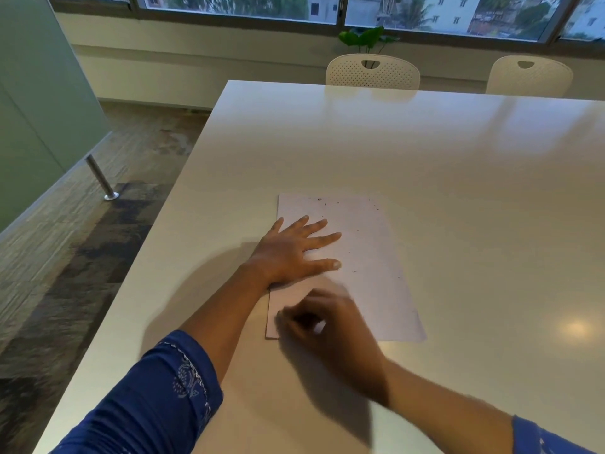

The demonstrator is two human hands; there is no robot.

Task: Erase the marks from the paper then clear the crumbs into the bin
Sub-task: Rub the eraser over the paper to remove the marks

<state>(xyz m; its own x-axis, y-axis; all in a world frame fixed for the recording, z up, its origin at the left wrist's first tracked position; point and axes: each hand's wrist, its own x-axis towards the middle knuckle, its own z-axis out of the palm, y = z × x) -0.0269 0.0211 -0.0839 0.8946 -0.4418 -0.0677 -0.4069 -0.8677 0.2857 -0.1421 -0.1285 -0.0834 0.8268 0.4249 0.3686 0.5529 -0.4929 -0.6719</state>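
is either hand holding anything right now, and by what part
The left hand lies flat on the paper, gripping nothing. The right hand is curled but blurred; what it holds cannot be told.

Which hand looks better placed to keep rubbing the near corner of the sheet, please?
Right. The right hand is curled over the white paper sheet's near-left corner, while the left hand lies flat, pinning it.
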